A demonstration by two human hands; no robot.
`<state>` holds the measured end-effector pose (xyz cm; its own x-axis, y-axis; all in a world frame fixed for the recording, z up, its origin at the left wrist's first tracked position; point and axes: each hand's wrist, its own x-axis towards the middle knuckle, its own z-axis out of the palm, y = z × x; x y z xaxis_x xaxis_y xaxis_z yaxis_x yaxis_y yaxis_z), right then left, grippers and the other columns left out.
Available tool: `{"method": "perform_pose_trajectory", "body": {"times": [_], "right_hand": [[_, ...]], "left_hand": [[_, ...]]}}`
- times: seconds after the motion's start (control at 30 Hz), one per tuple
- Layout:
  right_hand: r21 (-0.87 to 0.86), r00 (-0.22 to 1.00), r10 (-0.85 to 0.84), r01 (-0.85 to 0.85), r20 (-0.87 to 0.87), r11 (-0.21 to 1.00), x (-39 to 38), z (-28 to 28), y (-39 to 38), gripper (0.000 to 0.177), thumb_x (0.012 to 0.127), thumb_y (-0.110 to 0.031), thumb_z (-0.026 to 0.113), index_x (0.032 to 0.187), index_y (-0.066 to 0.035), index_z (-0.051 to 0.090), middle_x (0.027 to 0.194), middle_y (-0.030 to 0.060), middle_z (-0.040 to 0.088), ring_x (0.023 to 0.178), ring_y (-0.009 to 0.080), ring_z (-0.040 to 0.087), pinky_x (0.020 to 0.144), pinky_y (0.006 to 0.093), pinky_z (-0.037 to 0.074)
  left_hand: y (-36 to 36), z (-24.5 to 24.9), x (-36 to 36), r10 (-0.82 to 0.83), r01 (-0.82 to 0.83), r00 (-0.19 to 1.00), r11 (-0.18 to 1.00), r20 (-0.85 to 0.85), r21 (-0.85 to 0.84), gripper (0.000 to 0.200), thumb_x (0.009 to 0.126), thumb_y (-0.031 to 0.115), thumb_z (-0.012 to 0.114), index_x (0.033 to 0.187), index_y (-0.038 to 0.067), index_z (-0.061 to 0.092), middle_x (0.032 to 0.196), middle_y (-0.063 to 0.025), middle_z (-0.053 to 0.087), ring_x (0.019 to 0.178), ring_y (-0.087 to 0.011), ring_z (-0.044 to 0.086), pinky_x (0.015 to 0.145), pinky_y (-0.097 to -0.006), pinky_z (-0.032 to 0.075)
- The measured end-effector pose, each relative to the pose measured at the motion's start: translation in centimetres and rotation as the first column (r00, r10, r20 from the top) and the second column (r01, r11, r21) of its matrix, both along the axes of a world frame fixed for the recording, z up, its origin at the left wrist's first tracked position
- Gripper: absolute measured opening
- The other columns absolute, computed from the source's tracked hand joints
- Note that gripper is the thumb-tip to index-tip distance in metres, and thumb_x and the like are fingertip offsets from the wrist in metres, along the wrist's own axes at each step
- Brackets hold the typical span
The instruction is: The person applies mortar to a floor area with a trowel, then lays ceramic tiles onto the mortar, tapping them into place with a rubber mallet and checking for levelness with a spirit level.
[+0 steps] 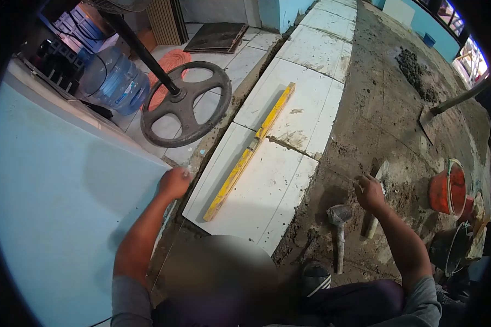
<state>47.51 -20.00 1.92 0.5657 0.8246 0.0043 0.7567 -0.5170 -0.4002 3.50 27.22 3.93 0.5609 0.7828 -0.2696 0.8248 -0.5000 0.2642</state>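
My left hand [174, 183] is closed, by the end of the blue wall and the gap along the white tiles [251, 188]. What its fingers hold, if anything, is too small to make out. On the tiles lies a yellow spirit level [249, 152], slanting away from me. My right hand [370, 194], its fingers curled together, is over the dirt right of the tiles; I cannot make out anything in it. A trowel [372, 228] lies partly behind that hand and wrist. Closer to me is a mallet [339, 240] with a dark head.
A fan's round base [218, 111] and a water jug [117, 82] stand at the left. On the right are an orange bucket [441, 191], a black bucket [447, 248] and a long-handled hoe [426, 121]. A mortar heap [414, 73] lies farther back.
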Motion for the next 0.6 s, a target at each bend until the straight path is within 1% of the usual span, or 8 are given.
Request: {"method": "perform_pose_trajectory", "body": {"times": [0.07, 0.2, 0.3, 0.37, 0.43, 0.47, 0.5, 0.6], "right_hand": [[-0.034, 0.985, -0.146, 0.144, -0.096, 0.989, -0.2, -0.5, -1.8, 0.027, 0.087, -0.013, 0.069, 0.112, -0.003, 0.071, 0.102, 0.0199, 0.069, 0.093, 0.0403, 0.067, 0.082, 0.0463, 0.055], [-0.005, 0.944, -0.300, 0.302, -0.138, 0.953, -0.9, -1.7, -3.4, 0.026, 0.086, -0.013, 0.071, 0.109, -0.001, 0.073, 0.097, 0.0197, 0.070, 0.090, 0.0362, 0.071, 0.082, 0.0423, 0.057], [0.067, 0.922, -0.266, 0.295, -0.283, 0.953, -1.7, -3.4, -2.8, 0.027, 0.085, -0.012, 0.072, 0.110, 0.000, 0.073, 0.100, 0.0196, 0.073, 0.092, 0.0350, 0.072, 0.084, 0.0409, 0.057], [0.040, 0.904, -0.230, 0.262, -0.361, 0.964, -3.7, -1.0, 0.2, 0.029, 0.087, -0.013, 0.071, 0.114, 0.000, 0.074, 0.103, 0.0192, 0.074, 0.094, 0.0318, 0.073, 0.086, 0.0394, 0.056], [0.087, 0.793, -0.099, 0.188, -0.601, 0.978, -4.4, -1.1, 2.7, 0.037, 0.091, -0.015, 0.068, 0.124, 0.002, 0.070, 0.101, 0.0168, 0.075, 0.093, 0.0280, 0.072, 0.087, 0.0386, 0.056], [0.029, 0.692, -0.126, 0.208, -0.711, 0.978, -5.0, -0.2, 4.4, 0.041, 0.093, -0.016, 0.067, 0.129, 0.004, 0.067, 0.103, 0.0165, 0.075, 0.095, 0.0265, 0.071, 0.088, 0.0380, 0.055], [-0.029, 0.574, -0.153, 0.220, -0.804, 0.975, -5.6, 0.6, 5.9, 0.044, 0.095, -0.018, 0.066, 0.133, 0.005, 0.063, 0.105, 0.0162, 0.074, 0.097, 0.0250, 0.070, 0.090, 0.0374, 0.054], [-0.034, 0.527, -0.125, 0.179, -0.840, 0.983, -6.3, -0.1, 8.9, 0.055, 0.099, -0.021, 0.064, 0.146, 0.005, 0.052, 0.128, 0.0178, 0.069, 0.117, 0.0228, 0.064, 0.103, 0.0347, 0.048]], "left_hand": [[2.7, -2.6, 3.8, -0.117, 0.119, 0.982, 0.993, 0.149, -0.004, 0.035, 0.091, 0.038, 0.068, 0.104, 0.006, 0.075, 0.100, -0.0204, 0.074, 0.097, -0.0400, 0.070, 0.085, -0.0488, 0.054], [5.5, -7.0, 11.9, -0.045, 0.056, 0.971, 0.998, 0.234, -0.042, 0.034, 0.092, 0.036, 0.069, 0.101, 0.004, 0.075, 0.100, -0.0219, 0.073, 0.096, -0.0408, 0.070, 0.083, -0.0475, 0.054], [5.8, -9.6, 15.9, 0.047, -0.025, 0.934, 0.997, 0.354, -0.067, 0.033, 0.092, 0.035, 0.069, 0.098, 0.003, 0.076, 0.097, -0.0225, 0.074, 0.095, -0.0413, 0.071, 0.082, -0.0473, 0.054], [4.8, -8.7, 17.5, 0.085, -0.080, 0.922, 0.996, 0.377, -0.029, 0.036, 0.093, 0.034, 0.068, 0.102, 0.000, 0.076, 0.100, -0.0238, 0.074, 0.096, -0.0409, 0.071, 0.083, -0.0456, 0.054], [4.7, -8.8, 17.9, 0.108, -0.084, 0.917, 0.993, 0.383, -0.077, 0.036, 0.094, 0.032, 0.067, 0.106, 0.000, 0.076, 0.100, -0.0246, 0.074, 0.096, -0.0396, 0.072, 0.084, -0.0429, 0.054], [5.2, -9.7, 17.9, 0.167, -0.103, 0.904, 0.979, 0.393, -0.178, 0.034, 0.095, 0.030, 0.067, 0.109, 0.000, 0.076, 0.101, -0.0237, 0.075, 0.098, -0.0363, 0.073, 0.085, -0.0407, 0.053], [5.4, -10.2, 17.7, 0.175, -0.105, 0.893, 0.977, 0.415, -0.187, 0.034, 0.095, 0.030, 0.067, 0.109, 0.000, 0.076, 0.102, -0.0229, 0.075, 0.098, -0.0353, 0.073, 0.086, -0.0403, 0.053], [5.8, -11.0, 17.4, 0.207, -0.119, 0.864, 0.970, 0.458, -0.213, 0.034, 0.095, 0.027, 0.067, 0.111, -0.001, 0.076, 0.107, -0.0197, 0.076, 0.101, -0.0320, 0.073, 0.088, -0.0385, 0.053]]}}
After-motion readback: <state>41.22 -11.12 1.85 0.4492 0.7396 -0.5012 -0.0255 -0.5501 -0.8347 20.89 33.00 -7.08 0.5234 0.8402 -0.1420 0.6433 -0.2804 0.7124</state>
